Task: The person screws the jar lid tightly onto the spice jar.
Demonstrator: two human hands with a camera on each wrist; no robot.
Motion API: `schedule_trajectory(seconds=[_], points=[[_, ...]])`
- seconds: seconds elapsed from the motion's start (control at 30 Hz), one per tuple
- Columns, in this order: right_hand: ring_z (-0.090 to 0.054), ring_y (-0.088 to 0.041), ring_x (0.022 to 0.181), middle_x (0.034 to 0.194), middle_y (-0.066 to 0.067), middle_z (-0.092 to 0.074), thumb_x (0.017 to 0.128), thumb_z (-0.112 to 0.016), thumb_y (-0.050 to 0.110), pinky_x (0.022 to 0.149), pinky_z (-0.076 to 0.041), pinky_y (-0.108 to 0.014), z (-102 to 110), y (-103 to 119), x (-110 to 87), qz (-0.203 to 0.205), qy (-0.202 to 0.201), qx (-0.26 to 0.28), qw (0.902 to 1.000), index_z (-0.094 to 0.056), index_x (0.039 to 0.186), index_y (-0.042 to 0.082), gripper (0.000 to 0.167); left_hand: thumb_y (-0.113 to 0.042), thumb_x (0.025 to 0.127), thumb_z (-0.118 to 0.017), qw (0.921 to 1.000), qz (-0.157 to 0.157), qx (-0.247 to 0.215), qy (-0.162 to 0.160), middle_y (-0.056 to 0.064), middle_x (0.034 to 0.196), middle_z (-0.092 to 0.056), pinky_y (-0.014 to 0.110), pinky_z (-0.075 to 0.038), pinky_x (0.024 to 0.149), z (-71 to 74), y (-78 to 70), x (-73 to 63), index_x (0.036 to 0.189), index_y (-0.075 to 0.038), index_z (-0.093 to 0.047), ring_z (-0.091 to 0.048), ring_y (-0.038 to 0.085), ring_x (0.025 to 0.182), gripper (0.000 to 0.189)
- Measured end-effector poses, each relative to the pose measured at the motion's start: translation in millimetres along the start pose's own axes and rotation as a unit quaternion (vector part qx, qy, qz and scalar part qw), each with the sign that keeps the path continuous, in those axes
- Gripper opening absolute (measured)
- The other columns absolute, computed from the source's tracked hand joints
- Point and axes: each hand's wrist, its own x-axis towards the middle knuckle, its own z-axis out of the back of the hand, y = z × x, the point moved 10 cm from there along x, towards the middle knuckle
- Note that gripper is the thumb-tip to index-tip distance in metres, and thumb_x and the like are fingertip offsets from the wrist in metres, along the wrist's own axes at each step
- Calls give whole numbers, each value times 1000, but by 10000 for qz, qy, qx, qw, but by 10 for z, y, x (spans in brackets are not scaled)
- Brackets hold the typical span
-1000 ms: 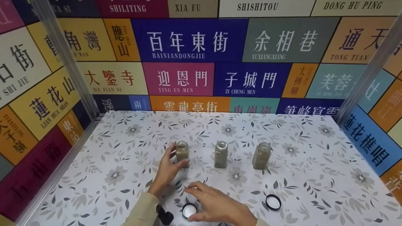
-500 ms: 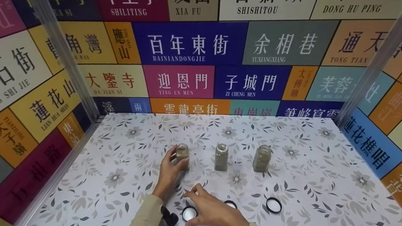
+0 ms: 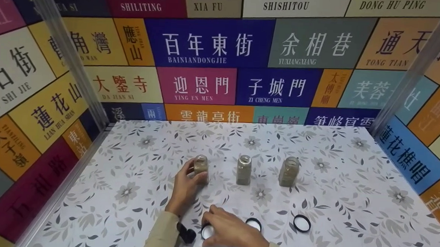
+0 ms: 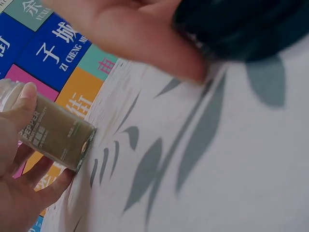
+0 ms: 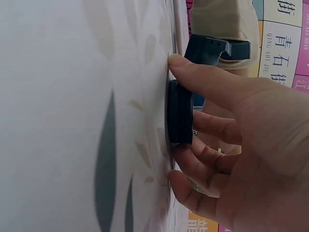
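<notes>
My left hand [image 3: 184, 185] grips a clear glass pepper jar [image 3: 201, 167] of greyish-brown powder. This jar is uncapped, and the left wrist view shows the printed label [image 4: 41, 128], the thumb near its neck and fingers round its lower side. My right hand [image 3: 233, 229] curls over a black-rimmed, white-lined lid [image 3: 207, 232] on the table. In the right wrist view that black lid [image 5: 180, 113] lies between thumb and fingers, fingertips at its lower edge and the thumb close beside the upper one. The hand covers part of it in the head view.
Two more uncapped powder jars stand to the right, a middle jar [image 3: 244, 170] and a right jar [image 3: 289, 172]. A second lid [image 3: 254, 225] and a third lid [image 3: 302, 223] lie on the leaf-patterned tablecloth [image 3: 336, 197]. Walls of coloured sign panels [image 3: 209, 44] enclose the table.
My right hand has come in over the left lid and its fingers have drawn in round it, uncovering the middle lid. My left hand keeps its grip on the left jar.
</notes>
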Motion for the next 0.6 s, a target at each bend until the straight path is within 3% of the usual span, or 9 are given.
schedule_trajectory(seconds=[0.1, 0.3, 0.6], points=[[-52, -5, 86, 98, 9, -51, 73, -86, 42, 75, -49, -20, 10, -3, 3, -20, 45, 59, 10000, -65, 99, 21, 40, -23, 89, -76, 10000, 25, 73, 23, 15, 135, -61, 46, -49, 107, 6, 8, 15, 147, -13, -49, -57, 33, 128, 65], [-45, -2, 78, 96, 10, -50, 77, -85, 36, 72, -45, -18, 74, -64, 6, -255, 119, 717, 9970, -63, 101, 18, 37, -19, 89, -75, 10000, -81, -39, -13, 17, 134, -62, 45, -51, 104, 5, -1, 4, 147, -11, -49, -58, 33, 126, 64], [-48, -2, 82, 100, 6, -54, 77, -85, 24, 78, -47, -19, 310, -69, -5, -238, -173, 1049, 9940, -59, 105, 14, 39, -19, 87, -77, 9998, 31, -208, -47, 18, 134, -62, 45, -50, 104, 17, 25, 6, 146, -10, -51, -58, 34, 127, 65]])
